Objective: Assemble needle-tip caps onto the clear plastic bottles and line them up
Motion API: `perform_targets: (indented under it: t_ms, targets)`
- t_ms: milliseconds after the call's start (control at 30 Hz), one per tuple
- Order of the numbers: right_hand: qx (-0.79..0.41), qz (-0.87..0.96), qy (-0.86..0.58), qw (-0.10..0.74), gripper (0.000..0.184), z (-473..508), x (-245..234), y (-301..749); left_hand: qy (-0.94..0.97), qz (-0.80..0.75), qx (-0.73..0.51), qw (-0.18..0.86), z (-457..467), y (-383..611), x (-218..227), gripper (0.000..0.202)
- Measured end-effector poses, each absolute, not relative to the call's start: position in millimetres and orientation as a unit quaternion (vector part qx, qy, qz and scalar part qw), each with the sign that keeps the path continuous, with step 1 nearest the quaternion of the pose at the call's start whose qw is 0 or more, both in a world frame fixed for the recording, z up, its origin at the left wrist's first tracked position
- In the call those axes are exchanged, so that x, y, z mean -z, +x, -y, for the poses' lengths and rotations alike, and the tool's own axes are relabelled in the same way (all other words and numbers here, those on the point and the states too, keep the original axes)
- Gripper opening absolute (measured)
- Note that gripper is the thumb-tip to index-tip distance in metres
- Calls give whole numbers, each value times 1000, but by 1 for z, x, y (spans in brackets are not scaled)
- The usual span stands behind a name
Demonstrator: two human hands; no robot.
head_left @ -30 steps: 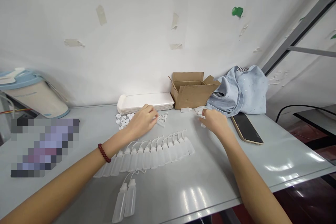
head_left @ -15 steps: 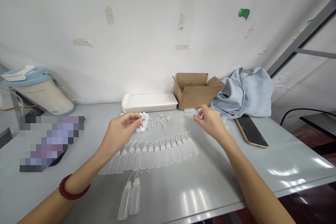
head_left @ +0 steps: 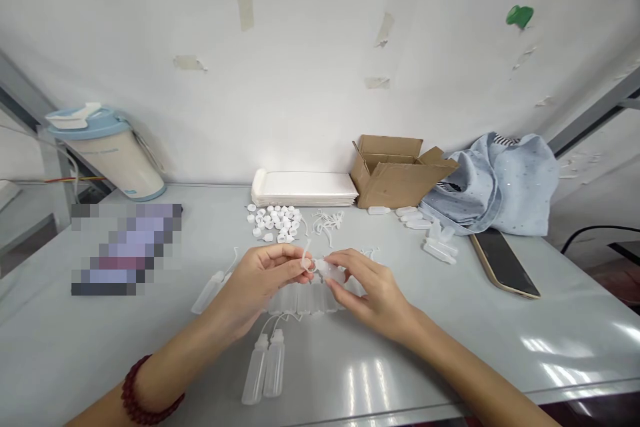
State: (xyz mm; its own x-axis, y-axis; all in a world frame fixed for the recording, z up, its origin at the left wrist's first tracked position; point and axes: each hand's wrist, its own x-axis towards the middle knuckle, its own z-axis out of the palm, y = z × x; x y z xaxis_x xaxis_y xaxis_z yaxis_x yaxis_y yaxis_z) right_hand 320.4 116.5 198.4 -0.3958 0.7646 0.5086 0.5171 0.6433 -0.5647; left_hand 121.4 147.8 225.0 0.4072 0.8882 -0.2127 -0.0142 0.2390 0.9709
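Note:
Over the middle of the table, my right hand (head_left: 367,287) is closed on a small translucent plastic bottle (head_left: 331,271), its neck turned left. My left hand (head_left: 273,277) pinches a thin white plastic strap (head_left: 306,255) at the bottle's neck; whether the strap's loop is around the neck I cannot tell. Beneath both hands lies a row of bottles (head_left: 305,299) with straps, partly hidden. Two more strapped bottles (head_left: 264,367) lie nearer to me. Beyond my hands are a heap of white caps (head_left: 276,220) and a small pile of loose straps (head_left: 327,221).
Loose bottles (head_left: 440,247) lie at right, beside a phone (head_left: 505,263) and a light blue cloth bag (head_left: 515,180). Along the wall stand an open cardboard box (head_left: 400,183) and a white stack (head_left: 305,190). At left are a large tumbler (head_left: 117,160) and a blurred-out object (head_left: 130,247).
Both hands have come together at the middle, from the caps and from the bottles near the box. The right now holds a bottle, with a strap in the left. The view has shifted left.

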Motion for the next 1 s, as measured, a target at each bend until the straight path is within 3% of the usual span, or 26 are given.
perform_targets:
  t_ms: [400,633,1000]
  targets:
    - [-133,833,-353,403,28,-115,-190,320,459,-394,-334,723,-144,124,-219,11]
    - [-130,837,-344,404,44,-113,-191,318,435,-372,-345,744,-143,125,-217,14]
    - [-163,807,-369,432,31,-112,-192,314,501,-398,-341,689,-141,125,-218,17]
